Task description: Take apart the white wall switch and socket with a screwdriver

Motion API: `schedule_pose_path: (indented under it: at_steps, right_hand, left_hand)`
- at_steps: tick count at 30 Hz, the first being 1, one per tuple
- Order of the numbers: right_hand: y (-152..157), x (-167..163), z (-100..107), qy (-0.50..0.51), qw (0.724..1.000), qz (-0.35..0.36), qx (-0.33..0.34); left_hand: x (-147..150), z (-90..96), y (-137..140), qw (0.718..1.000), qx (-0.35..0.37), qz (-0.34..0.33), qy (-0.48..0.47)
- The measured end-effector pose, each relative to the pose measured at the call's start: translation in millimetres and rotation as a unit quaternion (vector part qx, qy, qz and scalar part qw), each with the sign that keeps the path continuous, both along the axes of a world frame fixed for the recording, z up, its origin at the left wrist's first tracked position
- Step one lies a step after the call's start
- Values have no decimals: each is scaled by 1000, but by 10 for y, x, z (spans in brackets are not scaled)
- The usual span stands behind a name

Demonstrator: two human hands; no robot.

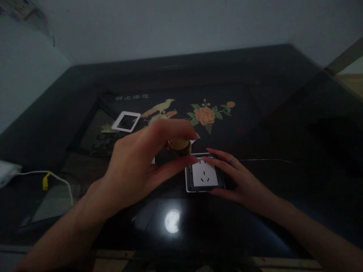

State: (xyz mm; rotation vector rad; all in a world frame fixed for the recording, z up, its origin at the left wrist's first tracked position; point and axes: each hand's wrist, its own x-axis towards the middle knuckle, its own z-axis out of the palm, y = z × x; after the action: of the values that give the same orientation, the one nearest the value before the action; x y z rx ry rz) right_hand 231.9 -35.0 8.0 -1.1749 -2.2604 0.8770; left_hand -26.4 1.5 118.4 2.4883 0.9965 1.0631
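Observation:
In the head view my left hand (pixel 141 155) is closed around the yellowish handle of a screwdriver (pixel 180 146). Its shaft points down at the left edge of a white wall socket (pixel 203 177) with a dark surround. The socket lies face up on the black table (pixel 159 234). My right hand (pixel 241 173) holds the socket from the right, fingers along its top and thumb at the lower edge. A ring sits on one finger. My left fingers hide part of the screwdriver and whatever lies behind them.
A white cover frame (pixel 126 121) lies farther back on the left. Near it are dark plastic parts (pixel 102 143), hard to make out. A white adapter (pixel 8 172) with a white cable (pixel 61 177) and yellow tag (pixel 45 181) is at far left. Flower and bird decoration (pixel 205 115) marks the tabletop.

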Motion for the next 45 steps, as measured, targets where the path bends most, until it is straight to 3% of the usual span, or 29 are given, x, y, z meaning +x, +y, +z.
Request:
schedule_pose_path:
  at_steps: [2,5,8,13,15,20,24,30,36,42,45]
  right_hand:
    - [1,2,-7,1,1000,2,4]
    - [4,2,-19,2,1000,2,5]
    - [5,0,-19,4,1000,2,2]
    - [2,2,-13,2,1000,1,6]
    - [3,3,-16,1,1000,2,7]
    - [6,0,-14,-1,1000,5,4]
    - [4,-4,-3,-4,1000,2,4]
    - [3,-2,2,-8,1000,5,9]
    - [7,3,-14,-11,1000,14,20]
    - [5,10,-12,-14,1000,12,22]
    - [8,8,-13,-8,1000,15,24]
  left_hand:
    - [6,12,5,1000,23,-17,11]
    - [-57,120,1,997,-26,-59,39]
    - [-120,197,-3,994,-62,-60,72]
    - [-72,125,24,995,73,8,70]
    - [-42,107,28,993,94,19,65]
    - [-69,178,-8,996,3,-41,84]
    - [-89,158,-23,996,-70,-56,31]
    - [-6,63,-9,999,38,-16,13]
    - [-69,220,-32,992,-46,-54,103]
    - [-11,113,-9,997,50,8,64]
    - [2,106,-18,997,7,-2,72]
